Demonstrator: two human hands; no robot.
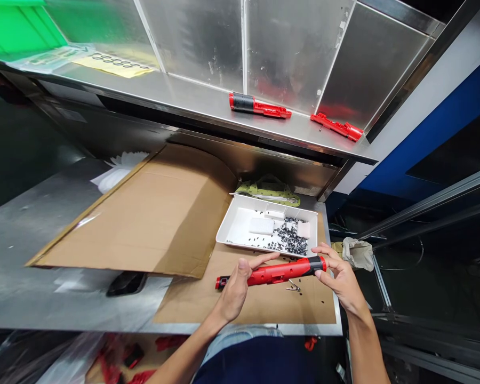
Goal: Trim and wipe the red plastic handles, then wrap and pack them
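Left hand (234,292) curled round the tubular red-and-black housing (278,273) near its left end, thumb up, index finger stretched out beyond it. Right hand (342,274) pinching the black collar at the other end, thumb against fingertips. Housing sits between my hands, in front of me, over the flat cardboard sheet (224,310).

Edges: white tray (237,225) just beyond the housing, its near wall close to my left index finger. Workbench (84,312) ends at my waist and, on the right, beneath my right hand in this view. Bare cardboard on my side of the housing; raised cardboard panel (144,224) bounds the far left.

Long axis: left to right, slightly slanted. Collar end points right and a little away from me; red end points left.
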